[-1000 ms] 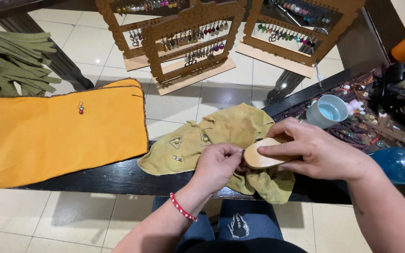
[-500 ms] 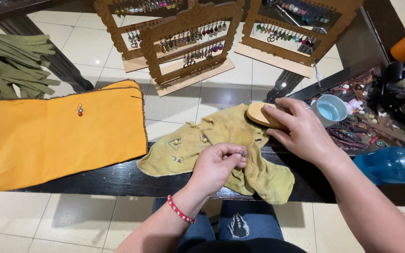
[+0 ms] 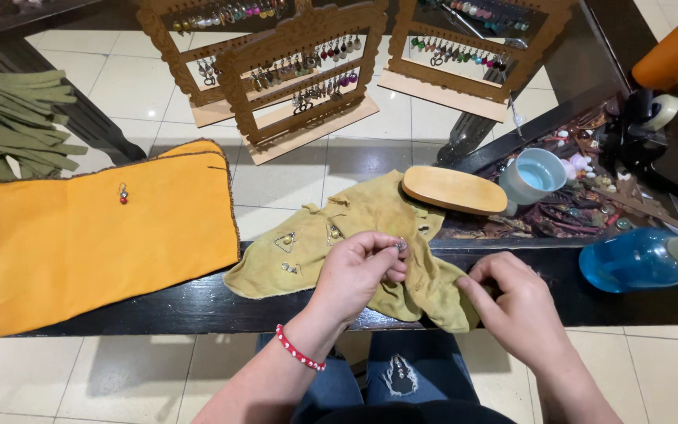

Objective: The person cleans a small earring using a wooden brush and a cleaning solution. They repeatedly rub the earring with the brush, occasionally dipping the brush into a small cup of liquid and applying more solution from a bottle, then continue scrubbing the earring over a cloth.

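Right hand (image 3: 512,302) off brush (image 3: 453,189), fingertips hidden

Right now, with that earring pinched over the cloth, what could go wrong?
1. The left hand pinches a tiny earring at its fingertips; a slip could drop it into the olive cloth folds or off the table edge.
2. The right hand grips the cloth's overhanging corner; a tug could scatter the loose earrings lying on it.
3. The wooden block partly rests on the cloth and might shift toward the cup.
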